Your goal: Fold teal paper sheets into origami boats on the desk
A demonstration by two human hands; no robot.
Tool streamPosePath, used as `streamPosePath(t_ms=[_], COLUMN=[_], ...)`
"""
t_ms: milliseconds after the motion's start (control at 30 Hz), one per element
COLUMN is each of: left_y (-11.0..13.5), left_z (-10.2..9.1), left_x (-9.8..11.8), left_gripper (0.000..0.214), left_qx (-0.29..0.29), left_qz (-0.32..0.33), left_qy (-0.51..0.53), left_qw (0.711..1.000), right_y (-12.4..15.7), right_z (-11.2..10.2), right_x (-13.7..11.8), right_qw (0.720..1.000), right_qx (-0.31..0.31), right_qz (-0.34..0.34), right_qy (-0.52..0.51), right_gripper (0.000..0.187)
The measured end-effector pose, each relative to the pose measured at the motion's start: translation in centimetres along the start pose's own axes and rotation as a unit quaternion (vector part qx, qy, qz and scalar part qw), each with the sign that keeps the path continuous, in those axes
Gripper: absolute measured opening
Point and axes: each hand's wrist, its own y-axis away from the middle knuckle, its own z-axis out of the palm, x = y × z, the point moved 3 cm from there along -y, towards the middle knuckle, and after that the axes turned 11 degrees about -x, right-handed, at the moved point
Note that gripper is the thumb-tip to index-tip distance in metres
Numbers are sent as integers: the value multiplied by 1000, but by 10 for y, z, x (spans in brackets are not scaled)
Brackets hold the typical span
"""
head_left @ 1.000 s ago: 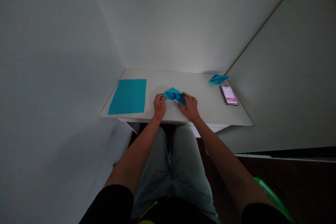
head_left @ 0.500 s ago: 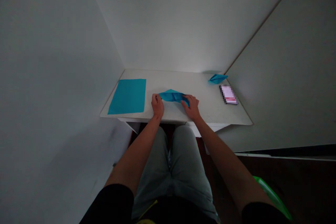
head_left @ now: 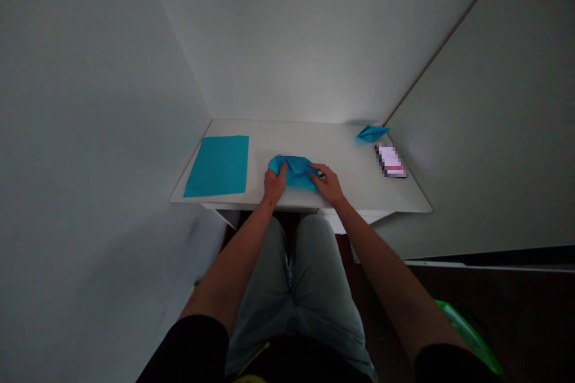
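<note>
A creased, partly folded sheet of blue paper (head_left: 299, 176) is between my hands, just above or on the white table near its front edge. My left hand (head_left: 275, 182) grips its left end, the thumb lying on top and the other fingers hidden behind the paper. At the right end, my right hand (head_left: 327, 181) pinches the paper between thumb and fingers. The sheet's near flap hangs toward me, and its upper edge is bent.
On the left of the white table (head_left: 287, 131) lies flat blue paper (head_left: 217, 166). A folded blue paper shape (head_left: 372, 134) sits at the back right, by a phone (head_left: 390, 160). Walls enclose the table's back and sides. Something green (head_left: 469, 338) is low on the right.
The blue paper has turned and opened toward me, showing a broader face. My left hand has shifted slightly right, its thumb now over the paper. My right hand stays at the right end.
</note>
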Motion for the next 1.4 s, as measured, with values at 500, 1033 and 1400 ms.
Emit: streamPosePath(t_ms=[500,1033,1400], left_y=[10,1,1], left_z=[14,2,-4], left_x=[14,3,1], left_gripper=[46,39,44], left_qx=[-185,-9,25], left_qz=[133,-5,-4], left_qy=[-47,-27,-12], left_qw=[973,1000,1000], right_y=[-21,-40,-22], right_z=[18,-33,-87], right_x=[-60,-63,2], right_qw=[970,998,959], right_qx=[23,48,223], right_qz=[55,-6,161], right_qy=[236,-28,-64], right_gripper=[31,31,43])
